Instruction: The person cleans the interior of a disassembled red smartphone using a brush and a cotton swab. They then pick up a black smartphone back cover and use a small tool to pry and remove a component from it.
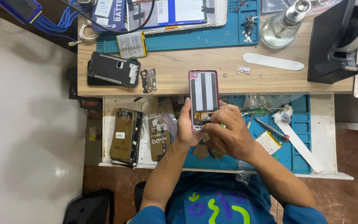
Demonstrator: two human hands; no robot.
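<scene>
While the opened phone (204, 99) hangs in the air above the pull-out tray (324, 137), I judge the main risk to be a slip: it rests on one grip only, and a hard push at its lower end could lever it loose onto the loose parts below it. A jab there might also scar the small components inside the frame. My left hand (186, 126) is clamped around the phone's lower left edge, fingers curled behind. My right hand (228, 132) is pinched shut on a thin green-tipped tool (222, 125), its tip touching the phone's bottom section.
</scene>
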